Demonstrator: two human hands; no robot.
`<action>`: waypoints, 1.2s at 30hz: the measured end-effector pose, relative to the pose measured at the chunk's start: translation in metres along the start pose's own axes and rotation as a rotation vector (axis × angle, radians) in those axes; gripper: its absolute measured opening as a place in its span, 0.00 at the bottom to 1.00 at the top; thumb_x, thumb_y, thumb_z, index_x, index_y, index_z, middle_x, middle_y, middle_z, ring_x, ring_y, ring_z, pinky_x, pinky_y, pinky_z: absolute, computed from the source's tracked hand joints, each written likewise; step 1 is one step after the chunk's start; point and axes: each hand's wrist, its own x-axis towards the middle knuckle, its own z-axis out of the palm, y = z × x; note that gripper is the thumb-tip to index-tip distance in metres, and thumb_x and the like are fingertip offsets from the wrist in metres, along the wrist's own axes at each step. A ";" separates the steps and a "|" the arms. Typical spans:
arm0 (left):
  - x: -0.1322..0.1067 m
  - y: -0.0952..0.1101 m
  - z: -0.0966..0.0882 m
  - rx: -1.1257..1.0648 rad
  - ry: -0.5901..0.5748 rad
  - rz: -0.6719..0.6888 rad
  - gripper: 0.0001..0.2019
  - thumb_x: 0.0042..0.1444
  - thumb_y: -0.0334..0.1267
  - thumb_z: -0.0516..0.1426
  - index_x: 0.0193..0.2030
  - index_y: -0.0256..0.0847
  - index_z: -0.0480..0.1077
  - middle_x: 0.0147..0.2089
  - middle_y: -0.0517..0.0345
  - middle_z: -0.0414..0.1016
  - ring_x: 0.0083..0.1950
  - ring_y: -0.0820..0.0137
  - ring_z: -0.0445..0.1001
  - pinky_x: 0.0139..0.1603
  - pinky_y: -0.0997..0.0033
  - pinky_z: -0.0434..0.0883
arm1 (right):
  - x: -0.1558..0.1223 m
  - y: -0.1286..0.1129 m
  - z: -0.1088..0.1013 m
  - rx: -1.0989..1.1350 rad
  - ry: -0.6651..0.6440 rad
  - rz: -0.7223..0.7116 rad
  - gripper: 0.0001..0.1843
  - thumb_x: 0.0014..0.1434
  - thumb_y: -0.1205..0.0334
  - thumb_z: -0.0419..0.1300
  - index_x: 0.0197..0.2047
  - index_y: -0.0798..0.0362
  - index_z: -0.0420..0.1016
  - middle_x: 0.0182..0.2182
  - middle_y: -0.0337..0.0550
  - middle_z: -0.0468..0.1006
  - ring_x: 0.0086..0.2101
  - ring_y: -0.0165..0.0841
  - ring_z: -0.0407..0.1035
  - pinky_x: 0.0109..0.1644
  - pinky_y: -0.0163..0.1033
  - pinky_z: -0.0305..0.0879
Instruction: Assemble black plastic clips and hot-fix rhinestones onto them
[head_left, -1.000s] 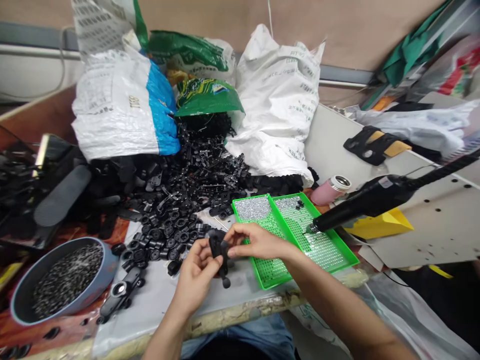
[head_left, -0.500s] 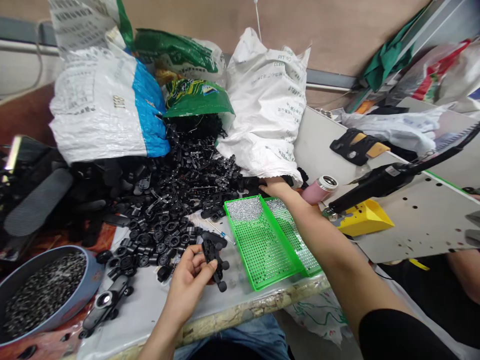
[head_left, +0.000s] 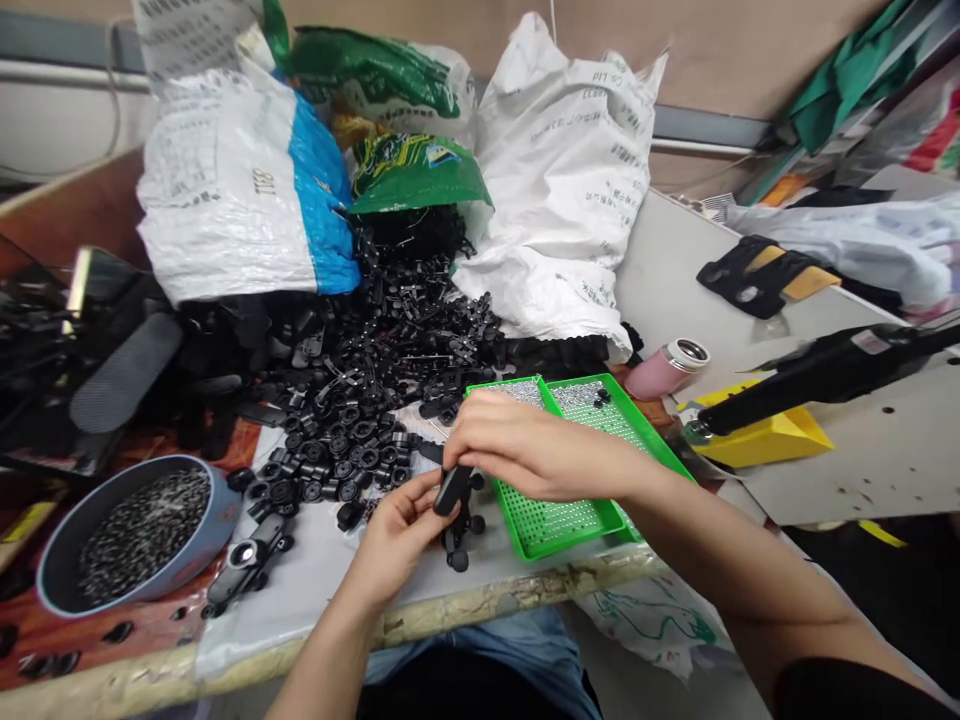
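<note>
My left hand point(head_left: 397, 540) is closed around a black plastic assembly point(head_left: 457, 553) with small round knobs, above the front of the table. My right hand point(head_left: 521, 445) reaches across from the right, and its fingertips pinch the upper end of a black oblong piece point(head_left: 453, 491). That piece lies against the assembly, and my left thumb touches its lower end. Whether the two parts are joined cannot be made out. Under my right forearm is a green perforated tray point(head_left: 529, 550), partly covered, with small silvery pieces in it. A screwdriver's thin shaft point(head_left: 437, 430) shows beside my right hand.
Loose black parts point(head_left: 352, 440) heap up before the sacks point(head_left: 562, 180). At left stands a blue bowl point(head_left: 52, 580) of small dark pieces, near another black assembly point(head_left: 247, 560). A pink flask point(head_left: 660, 372), a black power screwdriver point(head_left: 795, 385) and a yellow holder point(head_left: 780, 440) are at right.
My right hand has come back from under the white sack to my left hand, bringing the black oblong piece against the assembly. The whole view has shifted slightly.
</note>
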 end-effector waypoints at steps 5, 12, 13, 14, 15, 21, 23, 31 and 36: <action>-0.007 0.003 0.004 -0.058 0.030 -0.045 0.24 0.49 0.59 0.67 0.36 0.36 0.80 0.26 0.56 0.77 0.26 0.70 0.71 0.26 0.73 0.71 | 0.018 0.001 0.004 -0.095 -0.241 -0.089 0.09 0.70 0.68 0.54 0.41 0.52 0.75 0.37 0.45 0.78 0.44 0.39 0.64 0.50 0.45 0.63; -0.016 0.009 0.008 -0.173 0.097 -0.065 0.24 0.48 0.57 0.68 0.38 0.35 0.80 0.31 0.50 0.82 0.31 0.65 0.79 0.33 0.69 0.76 | 0.010 0.004 0.030 -0.076 -0.134 0.083 0.10 0.71 0.67 0.51 0.42 0.54 0.74 0.38 0.46 0.75 0.44 0.39 0.63 0.52 0.46 0.61; -0.016 0.009 0.008 -0.200 0.097 -0.064 0.24 0.48 0.56 0.69 0.39 0.35 0.81 0.33 0.49 0.83 0.33 0.64 0.80 0.35 0.69 0.76 | 0.008 0.004 0.033 -0.062 -0.105 0.113 0.10 0.71 0.67 0.51 0.43 0.54 0.74 0.38 0.46 0.74 0.44 0.39 0.63 0.52 0.46 0.61; -0.016 0.009 0.008 -0.226 0.098 -0.060 0.24 0.48 0.55 0.69 0.40 0.35 0.81 0.34 0.48 0.83 0.36 0.62 0.80 0.37 0.68 0.76 | 0.006 0.005 0.035 -0.044 -0.081 0.136 0.10 0.71 0.67 0.51 0.43 0.53 0.74 0.38 0.46 0.74 0.44 0.39 0.63 0.53 0.46 0.61; -0.016 0.008 0.009 -0.247 0.100 -0.055 0.24 0.48 0.55 0.69 0.40 0.34 0.81 0.36 0.47 0.84 0.39 0.61 0.81 0.39 0.67 0.76 | 0.004 0.005 0.037 -0.023 -0.059 0.154 0.10 0.71 0.67 0.50 0.44 0.52 0.73 0.39 0.45 0.74 0.44 0.38 0.63 0.53 0.46 0.61; -0.014 0.003 0.016 -0.312 0.154 -0.012 0.25 0.49 0.58 0.68 0.42 0.35 0.82 0.39 0.47 0.84 0.44 0.60 0.80 0.44 0.65 0.76 | 0.001 0.005 0.043 0.016 0.011 0.216 0.10 0.72 0.66 0.48 0.47 0.51 0.71 0.46 0.46 0.72 0.49 0.38 0.63 0.57 0.47 0.61; -0.014 0.002 0.017 -0.313 0.135 0.003 0.25 0.50 0.57 0.68 0.44 0.37 0.82 0.43 0.47 0.84 0.47 0.59 0.79 0.47 0.64 0.76 | 0.002 0.003 0.045 -0.011 0.019 0.222 0.10 0.71 0.68 0.49 0.46 0.51 0.71 0.50 0.49 0.71 0.52 0.39 0.62 0.60 0.50 0.61; -0.012 0.004 0.013 -0.330 0.160 0.051 0.28 0.49 0.44 0.71 0.58 0.47 0.75 0.56 0.52 0.81 0.58 0.60 0.76 0.54 0.67 0.73 | -0.012 0.001 0.078 0.155 0.545 0.416 0.22 0.62 0.57 0.63 0.57 0.47 0.64 0.59 0.53 0.67 0.60 0.46 0.63 0.62 0.57 0.64; -0.010 0.005 0.021 -0.359 0.171 0.126 0.19 0.47 0.44 0.72 0.45 0.45 0.76 0.50 0.56 0.82 0.54 0.65 0.77 0.55 0.70 0.71 | -0.020 0.004 0.101 0.516 0.504 0.537 0.20 0.57 0.52 0.68 0.49 0.48 0.69 0.47 0.47 0.77 0.46 0.41 0.73 0.51 0.49 0.71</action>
